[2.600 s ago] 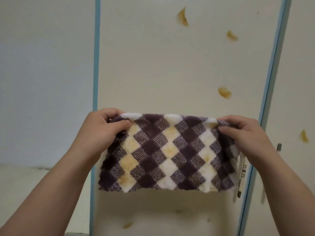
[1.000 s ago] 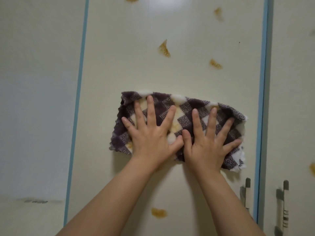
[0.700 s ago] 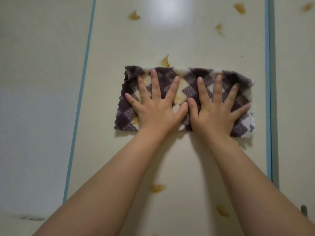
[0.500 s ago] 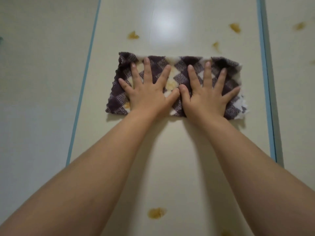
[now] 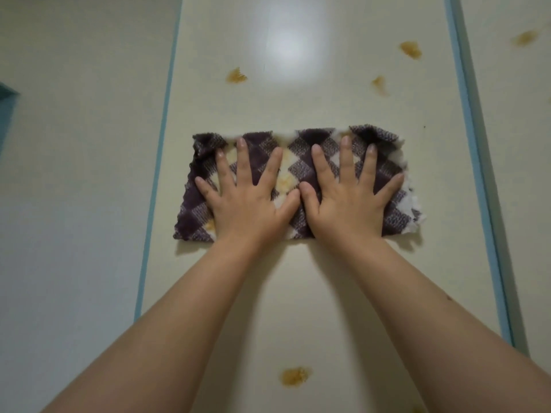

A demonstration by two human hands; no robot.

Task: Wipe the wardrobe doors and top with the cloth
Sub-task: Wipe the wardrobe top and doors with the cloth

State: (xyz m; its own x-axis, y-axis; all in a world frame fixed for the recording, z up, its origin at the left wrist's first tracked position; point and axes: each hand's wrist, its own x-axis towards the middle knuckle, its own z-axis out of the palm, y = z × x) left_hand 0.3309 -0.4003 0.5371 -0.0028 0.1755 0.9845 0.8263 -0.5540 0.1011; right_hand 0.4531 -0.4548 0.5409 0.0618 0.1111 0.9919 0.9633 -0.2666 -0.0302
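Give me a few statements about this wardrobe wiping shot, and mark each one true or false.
1. The left hand and right hand both press flat on the cloth, fingers spread. True.
2. The cloth is plain white. False: it is a dark purple and white check with yellowish patches.
3. A brown stain sits on the wardrobe door below the cloth. True.
4. The door above the cloth is free of marks. False: several brown stains show there.
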